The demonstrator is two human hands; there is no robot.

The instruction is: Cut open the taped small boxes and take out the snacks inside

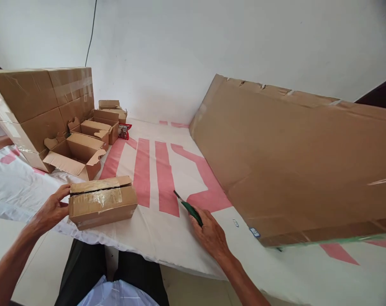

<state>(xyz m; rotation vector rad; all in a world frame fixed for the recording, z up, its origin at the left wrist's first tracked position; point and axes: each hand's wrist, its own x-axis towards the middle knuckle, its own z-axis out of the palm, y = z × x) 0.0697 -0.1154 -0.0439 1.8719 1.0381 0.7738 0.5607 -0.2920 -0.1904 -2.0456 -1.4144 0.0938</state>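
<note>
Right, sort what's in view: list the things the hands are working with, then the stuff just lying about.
In hand:
- small taped box, held by the left hand
- green-handled cutter, under the right hand

Lying about:
- large taped carton
- open small boxes
- red packet
- big flat cardboard sheet
- white-and-red sheet

Matt brown cardboard box [102,202] with glossy tape, green plastic-handled cutter [190,209].
</note>
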